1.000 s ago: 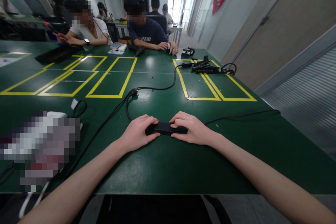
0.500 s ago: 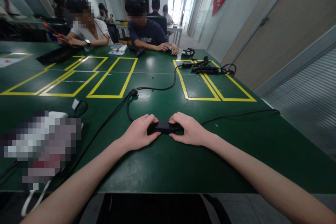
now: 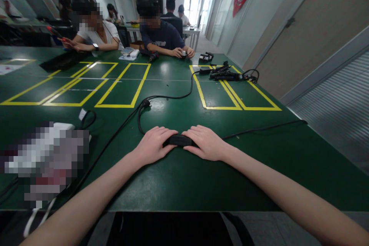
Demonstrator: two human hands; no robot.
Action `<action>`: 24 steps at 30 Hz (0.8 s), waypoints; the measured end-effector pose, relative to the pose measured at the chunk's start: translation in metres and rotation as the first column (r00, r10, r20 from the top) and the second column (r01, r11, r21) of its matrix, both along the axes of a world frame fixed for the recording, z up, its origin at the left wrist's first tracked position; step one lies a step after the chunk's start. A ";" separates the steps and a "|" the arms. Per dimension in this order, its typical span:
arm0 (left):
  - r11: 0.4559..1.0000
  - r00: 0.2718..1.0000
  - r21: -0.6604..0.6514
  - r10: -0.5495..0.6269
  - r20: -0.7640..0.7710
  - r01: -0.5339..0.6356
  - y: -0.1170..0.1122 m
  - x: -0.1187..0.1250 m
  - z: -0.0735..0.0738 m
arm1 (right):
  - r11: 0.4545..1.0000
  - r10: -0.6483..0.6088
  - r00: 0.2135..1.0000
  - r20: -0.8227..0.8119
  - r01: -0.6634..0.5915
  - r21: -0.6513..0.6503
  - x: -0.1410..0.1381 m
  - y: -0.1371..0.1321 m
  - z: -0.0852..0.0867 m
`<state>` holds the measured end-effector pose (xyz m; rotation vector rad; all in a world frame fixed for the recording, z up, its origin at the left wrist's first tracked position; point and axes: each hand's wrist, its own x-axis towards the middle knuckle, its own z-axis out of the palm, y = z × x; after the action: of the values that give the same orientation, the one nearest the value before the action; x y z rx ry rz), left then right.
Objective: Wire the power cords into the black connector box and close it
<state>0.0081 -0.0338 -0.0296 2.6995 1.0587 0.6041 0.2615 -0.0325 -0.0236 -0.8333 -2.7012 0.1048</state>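
Observation:
A black power adapter (image 3: 178,140) lies flat on the green table (image 3: 178,177) close to me. My left hand (image 3: 152,146) wraps its fingers over the adapter's left end. My right hand (image 3: 206,143) covers the right end, fingers curled on top. Only a short middle stretch of the adapter shows between the two hands. One black cable (image 3: 259,127) runs from under my right hand to the table's right edge. Another black cable with a plug (image 3: 145,102) loops behind my left hand.
Yellow tape rectangles (image 3: 123,84) mark the table further out. A heap of black adapters and cables (image 3: 229,73) lies at the back right. A blurred white object (image 3: 46,157) sits at my left. Two people (image 3: 160,34) work at the far end.
Both hands have closed in toward each other over the adapter, so less of it shows. The adapter and hands have shifted slightly left.

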 end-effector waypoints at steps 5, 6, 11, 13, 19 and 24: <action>0.999 1.000 0.031 -0.007 -0.016 0.007 -0.001 0.000 0.003 | 1.000 -0.009 1.000 0.008 0.009 0.010 0.000 -0.001 0.003; 0.999 1.000 0.037 -0.007 -0.014 0.007 -0.002 0.000 0.003 | 1.000 -0.015 1.000 -0.003 0.015 0.014 -0.001 -0.002 0.003; 0.999 1.000 0.032 -0.011 0.006 0.011 -0.005 0.001 0.005 | 0.999 -0.021 0.993 -0.112 0.026 0.048 -0.004 -0.006 0.001; 0.999 1.000 0.032 -0.014 0.007 0.014 -0.006 0.001 0.006 | 0.998 0.009 0.988 -0.155 0.000 0.058 -0.004 -0.008 0.000; 0.996 0.993 0.055 -0.079 0.086 0.075 -0.007 0.002 0.004 | 0.996 0.002 0.991 -0.133 0.010 0.088 -0.003 -0.010 0.000; 0.994 0.987 0.018 -0.112 0.117 0.111 -0.007 0.002 0.005 | 1.000 -0.013 0.960 -0.279 0.019 0.020 -0.004 -0.012 -0.004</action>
<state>0.0099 -0.0408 -0.0250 2.6740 0.8711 0.7406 0.2574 -0.0443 -0.0276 -0.7705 -2.4268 0.1746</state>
